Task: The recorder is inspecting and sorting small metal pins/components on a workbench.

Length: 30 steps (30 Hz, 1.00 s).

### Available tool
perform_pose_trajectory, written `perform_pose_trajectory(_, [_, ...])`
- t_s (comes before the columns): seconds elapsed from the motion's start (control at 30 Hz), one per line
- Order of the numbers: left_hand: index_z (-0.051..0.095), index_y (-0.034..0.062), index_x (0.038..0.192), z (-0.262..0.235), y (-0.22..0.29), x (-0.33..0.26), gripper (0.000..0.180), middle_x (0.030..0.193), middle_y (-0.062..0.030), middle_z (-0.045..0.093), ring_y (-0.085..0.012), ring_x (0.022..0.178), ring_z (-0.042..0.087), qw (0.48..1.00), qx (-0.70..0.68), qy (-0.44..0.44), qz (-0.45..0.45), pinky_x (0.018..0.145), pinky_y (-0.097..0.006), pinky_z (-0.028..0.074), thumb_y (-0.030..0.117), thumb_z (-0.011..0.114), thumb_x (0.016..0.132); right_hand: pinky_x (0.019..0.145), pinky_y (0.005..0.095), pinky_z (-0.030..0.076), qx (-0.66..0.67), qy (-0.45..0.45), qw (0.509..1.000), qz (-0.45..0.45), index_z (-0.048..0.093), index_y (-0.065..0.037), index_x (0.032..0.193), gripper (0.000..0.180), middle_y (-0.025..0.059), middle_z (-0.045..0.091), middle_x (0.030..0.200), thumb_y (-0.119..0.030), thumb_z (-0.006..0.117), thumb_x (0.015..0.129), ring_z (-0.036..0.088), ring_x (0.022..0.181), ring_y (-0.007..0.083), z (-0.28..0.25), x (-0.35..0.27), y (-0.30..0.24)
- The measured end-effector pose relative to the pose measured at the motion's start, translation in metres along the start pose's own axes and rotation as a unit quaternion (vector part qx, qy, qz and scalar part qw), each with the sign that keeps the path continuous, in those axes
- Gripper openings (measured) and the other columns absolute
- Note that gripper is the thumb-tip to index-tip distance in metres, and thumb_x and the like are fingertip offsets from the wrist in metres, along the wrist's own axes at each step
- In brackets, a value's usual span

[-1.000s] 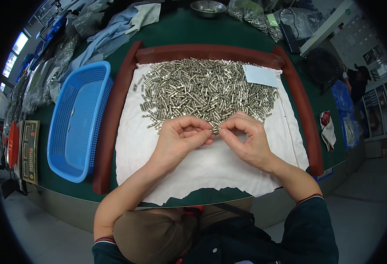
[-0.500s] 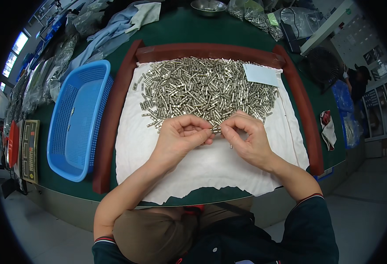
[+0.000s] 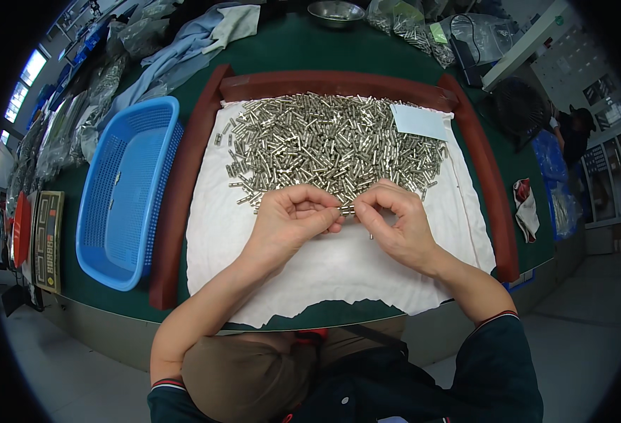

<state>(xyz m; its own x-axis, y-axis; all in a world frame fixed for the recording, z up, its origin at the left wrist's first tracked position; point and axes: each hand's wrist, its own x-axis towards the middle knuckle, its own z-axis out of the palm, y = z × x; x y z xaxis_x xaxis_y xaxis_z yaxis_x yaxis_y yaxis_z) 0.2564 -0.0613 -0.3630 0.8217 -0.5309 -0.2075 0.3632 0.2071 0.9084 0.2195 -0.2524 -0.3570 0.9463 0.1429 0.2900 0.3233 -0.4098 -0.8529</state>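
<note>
Between my two hands is a small silvery metal pin [image 3: 347, 210], roughly cylindrical. Thumb and fingers of my left hand [image 3: 298, 216] pinch its left end. My right hand [image 3: 393, 218] closes on the other end with thumb and forefinger. Under the right fingers another small metal piece [image 3: 371, 236] pokes out, mostly hidden. Just beyond my fingertips spreads a large heap of similar metal pins [image 3: 324, 141] on a white cloth [image 3: 310, 271].
A dark red wooden frame [image 3: 328, 84] borders the cloth on three sides. Left of it sits a blue plastic basket [image 3: 116, 233] with a few pins. A pale card [image 3: 419, 121] lies on the heap. A metal bowl [image 3: 336, 13] stands at the back, a black fan [image 3: 513, 106] at right.
</note>
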Motion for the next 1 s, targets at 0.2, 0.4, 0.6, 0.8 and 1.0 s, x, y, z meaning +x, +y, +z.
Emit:
perform_pose_trajectory(0.2, [0.062,-0.0045,0.094,-0.001,-0.002,0.000,0.012,0.083,-0.0097,0.066,-0.0134,0.076,0.066,1.000,0.001,0.002,0.012,0.071,-0.023,0.054,-0.001,0.063,0.083,0.057,0.0261,0.046,0.000,0.002,1.000,-0.011,0.063,0.001,0.079,0.005,0.0075,0.059,0.071,-0.003,0.062,0.080,0.056,0.068,0.0160,0.001,0.000,0.003])
perform_pose_trajectory(0.4, [0.062,-0.0048,0.094,0.000,-0.002,-0.001,0.012,0.085,-0.0089,0.066,-0.0125,0.078,0.066,0.999,0.021,0.007,0.031,0.072,-0.022,0.054,-0.001,0.063,0.083,0.056,0.0242,0.048,0.011,0.000,1.000,0.000,0.064,0.002,0.079,0.006,0.0070,0.058,0.071,-0.003,0.065,0.076,0.057,0.065,0.0142,0.002,-0.001,0.001])
perform_pose_trajectory(0.6, [0.064,-0.0038,0.091,0.004,-0.002,-0.001,0.010,0.085,-0.0071,0.066,-0.0108,0.077,0.065,0.993,0.086,0.013,0.083,0.071,-0.021,0.053,0.000,0.064,0.081,0.059,0.0245,0.045,0.013,-0.006,1.000,0.017,0.061,0.003,0.078,0.003,0.0065,0.061,0.073,0.001,0.063,0.075,0.055,0.068,0.0134,0.002,-0.002,-0.001])
perform_pose_trajectory(0.8, [0.067,-0.0016,0.088,0.010,-0.001,-0.004,0.010,0.082,-0.0047,0.067,-0.0090,0.073,0.063,0.966,0.199,0.040,0.161,0.069,-0.023,0.052,0.001,0.066,0.078,0.058,0.0242,0.048,0.009,0.007,1.000,0.013,0.062,0.002,0.076,0.004,0.0071,0.059,0.071,0.001,0.064,0.072,0.057,0.065,0.0138,0.002,-0.002,-0.001])
perform_pose_trajectory(1.0, [0.067,-0.0016,0.086,0.010,-0.003,-0.003,0.009,0.081,-0.0049,0.067,-0.0087,0.073,0.063,0.963,0.211,0.040,0.166,0.069,-0.023,0.052,0.001,0.066,0.077,0.058,0.0244,0.047,-0.008,0.006,1.000,0.004,0.061,0.002,0.074,0.005,0.0064,0.059,0.070,0.003,0.063,0.070,0.057,0.066,0.0137,0.001,-0.002,-0.001])
